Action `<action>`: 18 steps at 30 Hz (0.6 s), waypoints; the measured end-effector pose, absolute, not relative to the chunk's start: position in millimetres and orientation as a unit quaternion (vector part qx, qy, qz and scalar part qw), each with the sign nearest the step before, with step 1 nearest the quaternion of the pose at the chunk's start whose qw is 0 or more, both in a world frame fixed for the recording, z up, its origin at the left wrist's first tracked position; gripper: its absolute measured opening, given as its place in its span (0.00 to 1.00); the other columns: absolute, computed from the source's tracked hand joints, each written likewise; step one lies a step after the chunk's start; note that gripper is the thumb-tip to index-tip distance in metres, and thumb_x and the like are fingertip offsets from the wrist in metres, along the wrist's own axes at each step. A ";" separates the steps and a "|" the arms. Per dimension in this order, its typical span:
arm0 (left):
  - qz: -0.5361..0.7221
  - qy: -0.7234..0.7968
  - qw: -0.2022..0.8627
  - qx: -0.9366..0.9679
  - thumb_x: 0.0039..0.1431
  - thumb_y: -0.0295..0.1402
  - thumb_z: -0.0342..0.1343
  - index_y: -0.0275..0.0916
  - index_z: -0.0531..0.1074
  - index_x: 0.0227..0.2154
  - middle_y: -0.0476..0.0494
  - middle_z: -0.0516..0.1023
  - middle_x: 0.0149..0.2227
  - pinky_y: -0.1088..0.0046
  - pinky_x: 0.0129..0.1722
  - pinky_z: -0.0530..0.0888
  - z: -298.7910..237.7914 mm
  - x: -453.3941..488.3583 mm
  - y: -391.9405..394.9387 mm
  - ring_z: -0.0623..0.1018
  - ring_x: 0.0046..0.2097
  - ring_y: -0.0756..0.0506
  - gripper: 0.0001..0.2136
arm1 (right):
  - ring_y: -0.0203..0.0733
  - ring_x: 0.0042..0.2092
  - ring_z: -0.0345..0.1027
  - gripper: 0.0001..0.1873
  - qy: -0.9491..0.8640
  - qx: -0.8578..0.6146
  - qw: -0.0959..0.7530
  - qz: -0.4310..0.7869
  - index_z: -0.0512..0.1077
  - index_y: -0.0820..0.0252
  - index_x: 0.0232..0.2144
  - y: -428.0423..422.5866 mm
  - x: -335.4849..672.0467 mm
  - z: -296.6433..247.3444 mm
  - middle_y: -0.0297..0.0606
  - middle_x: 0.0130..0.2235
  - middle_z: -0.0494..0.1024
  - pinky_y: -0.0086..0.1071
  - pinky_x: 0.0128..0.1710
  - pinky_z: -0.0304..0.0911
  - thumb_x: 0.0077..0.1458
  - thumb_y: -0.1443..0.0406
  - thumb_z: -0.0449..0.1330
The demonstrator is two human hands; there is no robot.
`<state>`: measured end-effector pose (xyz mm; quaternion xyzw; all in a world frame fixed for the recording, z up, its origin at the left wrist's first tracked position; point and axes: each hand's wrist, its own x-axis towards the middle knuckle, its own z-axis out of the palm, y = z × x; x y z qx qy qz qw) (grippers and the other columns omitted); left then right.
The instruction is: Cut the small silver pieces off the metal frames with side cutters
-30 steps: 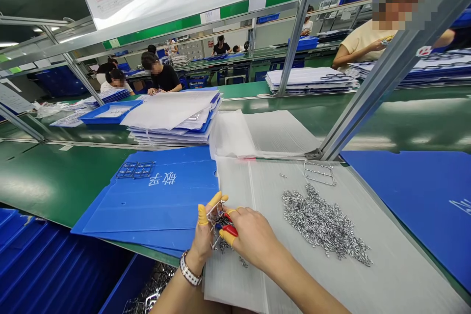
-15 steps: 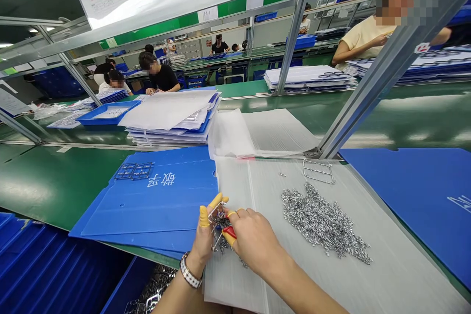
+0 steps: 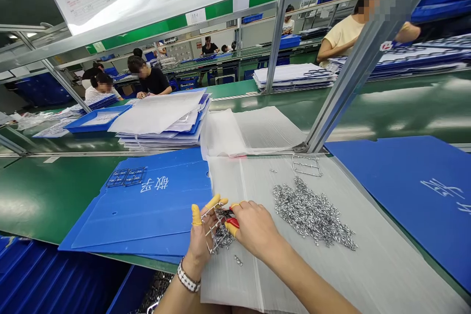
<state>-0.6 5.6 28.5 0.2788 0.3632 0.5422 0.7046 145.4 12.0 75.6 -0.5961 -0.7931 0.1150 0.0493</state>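
Note:
My left hand (image 3: pixel 200 238), with yellow finger cots on thumb and forefinger, pinches a small metal frame of parts (image 3: pixel 216 231) over the white sheet (image 3: pixel 279 265). My right hand (image 3: pixel 253 228) is closed around red-handled cutters (image 3: pixel 231 222) whose tip meets that frame. A few loose metal bits (image 3: pixel 238 260) lie just below my hands. A heap of small cut metal parts (image 3: pixel 311 213) lies to the right of my right hand. An empty wire frame (image 3: pixel 307 165) rests at the sheet's far edge.
A blue corrugated board (image 3: pixel 147 206) with another metal frame (image 3: pixel 127 176) lies left; a second blue board (image 3: pixel 412 191) lies right. Stacked sheets (image 3: pixel 165 122) and a slanted metal post (image 3: pixel 342 88) stand behind. A bin of frames (image 3: pixel 154 292) sits below. Other people work at far benches.
The view has shifted slightly, so everything sits a little further left. My hands stay together on the frame and cutters; a few more cut bits lie beneath them.

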 end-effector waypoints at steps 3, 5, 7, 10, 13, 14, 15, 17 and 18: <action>0.545 0.364 0.698 0.287 0.54 0.59 0.40 0.36 0.70 0.50 0.33 0.72 0.52 0.58 0.56 0.61 28.0 0.1 5.9 0.69 0.55 0.37 0.34 | 0.49 0.40 0.69 0.12 -0.794 -0.594 0.051 0.121 0.72 0.59 0.37 12.3 147.0 75.8 0.45 0.37 0.76 0.36 0.37 0.58 0.54 0.60 0.54; 0.549 0.368 0.691 0.293 0.54 0.59 0.41 0.35 0.70 0.50 0.33 0.72 0.52 0.58 0.56 0.61 26.3 0.1 6.3 0.69 0.54 0.36 0.34 | 0.47 0.39 0.70 0.12 -0.795 -0.592 0.052 0.123 0.72 0.59 0.35 13.1 148.6 75.5 0.44 0.36 0.76 0.36 0.36 0.58 0.54 0.59 0.53; 0.552 0.369 0.682 0.306 0.54 0.58 0.41 0.36 0.71 0.50 0.33 0.73 0.52 0.58 0.56 0.61 24.1 -0.1 6.4 0.69 0.54 0.36 0.33 | 0.46 0.38 0.70 0.12 -0.796 -0.589 0.051 0.128 0.72 0.59 0.33 14.2 150.2 75.2 0.43 0.35 0.76 0.34 0.35 0.57 0.54 0.58 0.53; 0.553 0.364 0.673 0.328 0.55 0.57 0.42 0.36 0.70 0.50 0.34 0.73 0.52 0.57 0.56 0.61 21.9 -0.7 6.0 0.69 0.54 0.37 0.32 | 0.45 0.35 0.70 0.12 -0.797 -0.584 0.052 0.144 0.71 0.58 0.32 15.9 152.2 74.9 0.41 0.34 0.76 0.33 0.31 0.56 0.53 0.58 0.53; 0.551 0.363 0.671 0.338 0.55 0.57 0.41 0.36 0.70 0.50 0.34 0.73 0.52 0.57 0.56 0.61 22.6 -1.2 5.0 0.70 0.54 0.37 0.32 | 0.44 0.34 0.70 0.12 -0.796 -0.581 0.052 0.160 0.71 0.58 0.31 16.8 153.4 74.4 0.41 0.33 0.76 0.31 0.29 0.55 0.53 0.58 0.52; 0.551 0.364 0.670 0.340 0.55 0.57 0.41 0.36 0.70 0.50 0.34 0.73 0.52 0.57 0.56 0.61 23.5 -1.3 4.7 0.70 0.53 0.37 0.32 | 0.43 0.34 0.70 0.12 -0.796 -0.581 0.053 0.163 0.71 0.58 0.31 17.0 153.7 74.2 0.40 0.33 0.76 0.31 0.29 0.54 0.53 0.58 0.53; 0.550 0.365 0.669 0.341 0.55 0.57 0.41 0.36 0.70 0.50 0.34 0.73 0.52 0.57 0.56 0.61 24.4 -1.3 4.4 0.70 0.53 0.37 0.32 | 0.43 0.34 0.70 0.12 -0.795 -0.581 0.054 0.165 0.71 0.58 0.30 17.0 153.9 74.0 0.40 0.33 0.76 0.31 0.28 0.54 0.52 0.58 0.53; 0.551 0.364 0.669 0.342 0.55 0.57 0.42 0.36 0.71 0.50 0.34 0.73 0.51 0.57 0.56 0.61 26.2 -1.4 4.1 0.70 0.53 0.37 0.32 | 0.43 0.33 0.70 0.11 -0.795 -0.580 0.057 0.168 0.71 0.58 0.30 17.1 154.0 73.9 0.40 0.32 0.76 0.31 0.28 0.53 0.52 0.58 0.53; 0.551 0.362 0.670 0.341 0.55 0.57 0.42 0.36 0.71 0.50 0.34 0.73 0.51 0.57 0.56 0.61 26.8 -1.4 4.1 0.70 0.53 0.37 0.32 | 0.43 0.33 0.70 0.11 -0.795 -0.579 0.058 0.168 0.71 0.58 0.30 17.0 154.0 74.0 0.40 0.32 0.76 0.31 0.28 0.53 0.52 0.58 0.53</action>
